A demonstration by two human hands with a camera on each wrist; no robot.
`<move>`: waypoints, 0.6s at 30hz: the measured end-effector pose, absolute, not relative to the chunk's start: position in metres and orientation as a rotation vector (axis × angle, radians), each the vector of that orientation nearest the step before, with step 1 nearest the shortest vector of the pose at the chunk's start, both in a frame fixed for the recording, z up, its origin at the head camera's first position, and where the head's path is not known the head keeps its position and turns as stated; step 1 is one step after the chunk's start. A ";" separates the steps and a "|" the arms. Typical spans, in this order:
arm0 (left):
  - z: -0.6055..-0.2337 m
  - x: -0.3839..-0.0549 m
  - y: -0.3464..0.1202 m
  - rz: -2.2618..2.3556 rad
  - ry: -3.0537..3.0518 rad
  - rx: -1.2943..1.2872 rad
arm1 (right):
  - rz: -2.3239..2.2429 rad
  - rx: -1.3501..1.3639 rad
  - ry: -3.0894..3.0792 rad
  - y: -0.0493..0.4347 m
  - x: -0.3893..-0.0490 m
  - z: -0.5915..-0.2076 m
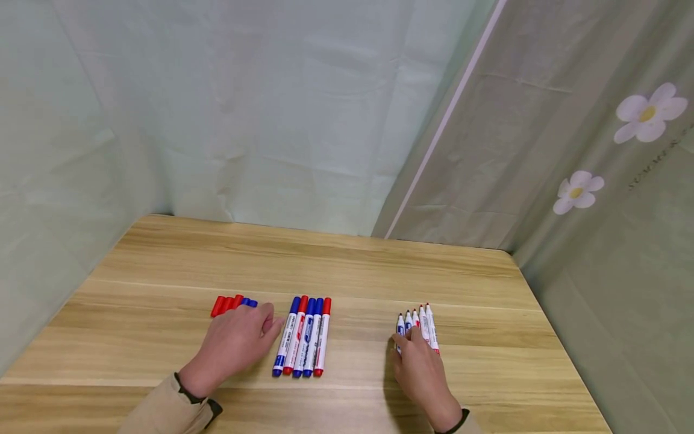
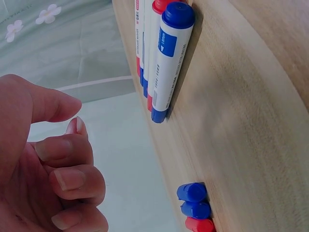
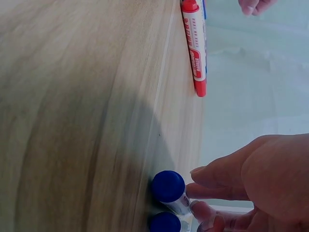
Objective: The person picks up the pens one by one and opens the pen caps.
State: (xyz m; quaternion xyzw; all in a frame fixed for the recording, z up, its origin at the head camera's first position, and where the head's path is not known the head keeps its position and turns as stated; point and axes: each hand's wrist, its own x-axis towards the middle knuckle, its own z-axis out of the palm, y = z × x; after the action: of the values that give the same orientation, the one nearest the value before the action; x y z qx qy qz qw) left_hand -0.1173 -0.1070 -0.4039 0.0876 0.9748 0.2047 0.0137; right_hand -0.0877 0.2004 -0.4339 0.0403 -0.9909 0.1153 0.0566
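My right hand (image 1: 422,364) is at a row of uncapped whiteboard markers, tips pointing away from me. Its thumb and fingers pinch the leftmost one, a blue marker (image 1: 400,324), whose round blue end (image 3: 168,186) shows in the right wrist view. Another blue end (image 3: 164,223) sits beside it. My left hand (image 1: 235,337) hovers with loosely curled fingers, holding nothing, between loose caps and a row of capped markers (image 1: 306,337). Red caps (image 1: 218,305) and blue caps (image 1: 253,304) lie beyond this hand, partly covered by it in the head view.
All of this lies on a wood-grain table (image 1: 363,271). The capped markers, blue and red, lie side by side between both hands. Behind the table hangs a pale curtain (image 1: 303,120); a flowered one (image 1: 645,113) hangs on the right.
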 end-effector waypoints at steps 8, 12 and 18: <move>-0.405 -0.117 -0.107 0.652 3.025 0.267 | 0.333 0.141 -2.964 0.204 -0.087 -0.436; -0.405 -0.116 -0.107 0.661 3.021 0.269 | 0.335 0.143 -2.963 0.204 -0.087 -0.436; -0.405 -0.116 -0.106 0.657 3.016 0.267 | 0.360 0.137 -2.978 0.205 -0.087 -0.436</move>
State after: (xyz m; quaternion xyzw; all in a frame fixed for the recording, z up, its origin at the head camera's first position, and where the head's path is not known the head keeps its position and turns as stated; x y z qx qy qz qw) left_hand -0.1160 -0.1064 -0.4052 0.0860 0.9733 0.2119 0.0216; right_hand -0.0869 0.2046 -0.4359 0.0454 -0.9893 0.1198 0.0692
